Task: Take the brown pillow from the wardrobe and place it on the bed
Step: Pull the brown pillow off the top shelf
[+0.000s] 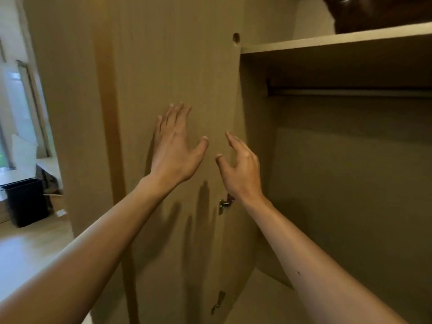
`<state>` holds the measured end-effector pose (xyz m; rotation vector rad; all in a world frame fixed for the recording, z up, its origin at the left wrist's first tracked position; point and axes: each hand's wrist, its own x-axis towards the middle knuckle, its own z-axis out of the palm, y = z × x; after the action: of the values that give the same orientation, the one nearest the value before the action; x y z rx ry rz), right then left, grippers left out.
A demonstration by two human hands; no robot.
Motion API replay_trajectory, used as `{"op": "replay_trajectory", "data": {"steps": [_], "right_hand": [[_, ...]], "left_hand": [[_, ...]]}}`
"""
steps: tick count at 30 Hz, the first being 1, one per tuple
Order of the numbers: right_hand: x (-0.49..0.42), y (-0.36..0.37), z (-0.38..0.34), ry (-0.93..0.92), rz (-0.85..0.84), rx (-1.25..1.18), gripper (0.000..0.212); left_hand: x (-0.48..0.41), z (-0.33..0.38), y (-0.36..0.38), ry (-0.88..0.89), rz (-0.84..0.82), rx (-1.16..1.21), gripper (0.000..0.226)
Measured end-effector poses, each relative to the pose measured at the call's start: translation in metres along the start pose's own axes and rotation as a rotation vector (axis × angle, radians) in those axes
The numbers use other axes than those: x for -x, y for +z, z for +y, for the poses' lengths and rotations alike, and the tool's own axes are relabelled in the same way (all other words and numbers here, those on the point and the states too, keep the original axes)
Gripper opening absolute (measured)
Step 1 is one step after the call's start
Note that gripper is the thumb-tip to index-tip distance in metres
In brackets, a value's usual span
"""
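While the left hand lies spread flat against the inside of the open wardrobe door, fingers fanned and holding nothing, the right hand hangs just beside it, loosely open with the fingers half curled, also empty. Both seem placed to push the door wide and keep it from swinging back. A metal hinge shows just below the right wrist, where the door meets the wardrobe's side wall. Up on the top shelf, at the upper right corner of the view, sits the brown pillow, only partly in frame. Below the shelf a hanging rail crosses an empty-looking compartment. Reaching the pillow probably means lifting both arms up past the shelf's front edge, and nothing visible blocks that path. A black bin stands on the floor well to the left.
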<state>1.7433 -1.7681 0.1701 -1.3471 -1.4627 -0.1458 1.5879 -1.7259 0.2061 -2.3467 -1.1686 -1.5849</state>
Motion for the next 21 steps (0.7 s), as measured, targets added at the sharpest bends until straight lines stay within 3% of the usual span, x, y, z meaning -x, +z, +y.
{"op": "replay_trajectory", "data": {"steps": [4,10,21], "right_hand": [[-0.023,-0.059,0.024,0.003,0.106,0.056,0.062],[-0.068,-0.172,0.041,-0.086,0.249,0.167,0.061],[-0.159,-0.393,0.009,-0.224,0.596,0.587,0.062]], "left_hand": [[-0.018,0.036,0.041,-0.011,-0.057,0.146,0.078],[-0.070,0.131,0.079,0.109,-0.033,0.294,0.077],[-0.208,0.331,0.092,0.523,0.133,0.255,0.076]]}}
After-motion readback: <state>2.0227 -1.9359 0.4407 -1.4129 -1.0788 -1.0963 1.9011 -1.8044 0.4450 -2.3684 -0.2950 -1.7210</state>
